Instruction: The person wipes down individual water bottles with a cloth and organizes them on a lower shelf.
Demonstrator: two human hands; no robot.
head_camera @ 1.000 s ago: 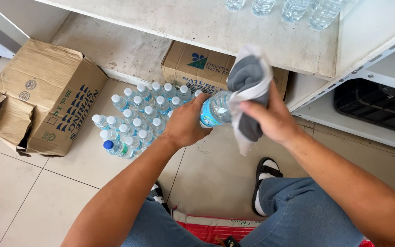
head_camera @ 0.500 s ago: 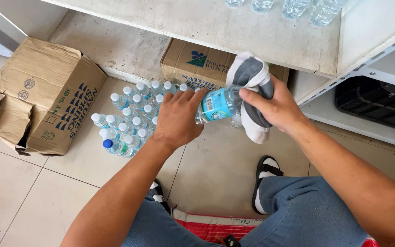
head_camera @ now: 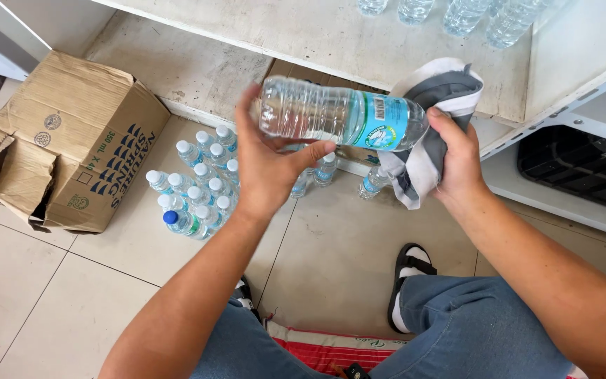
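A: Holding what, up at top centre?

B: A clear water bottle (head_camera: 341, 116), lying sideways with a blue-green label toward the right. Left hand (head_camera: 268, 165) curled around the bare end, thumb (head_camera: 310, 151) pressed under it, fingers wrapped behind. Right hand (head_camera: 457, 158) closed on a grey and white cloth (head_camera: 429, 119), bunched over the labelled end of the bottle, so gripping both there.

A: And below the hands?

B: A cluster of small bottles (head_camera: 198, 186) standing on the tiled floor (head_camera: 71, 309), left of centre, most with white caps, one blue-capped at the lower left of the group. Two more just under the held bottle, partly hidden by the left hand.

A: Further left?

B: A torn cardboard box (head_camera: 71, 140), tipped on its side at the left edge, near the cluster but not touching as far as can be told.

A: Top of the frame?

B: A pale shelf (head_camera: 303, 35) running across, with bottoms of more bottles (head_camera: 457, 14) at upper right. Another box (head_camera: 296, 70) tucked beneath it, mostly hidden.

A: Bottom?

B: Blue jeans (head_camera: 485, 330), a black and white sandal (head_camera: 408, 281) at lower centre, a red striped cloth (head_camera: 324, 347) between the knees
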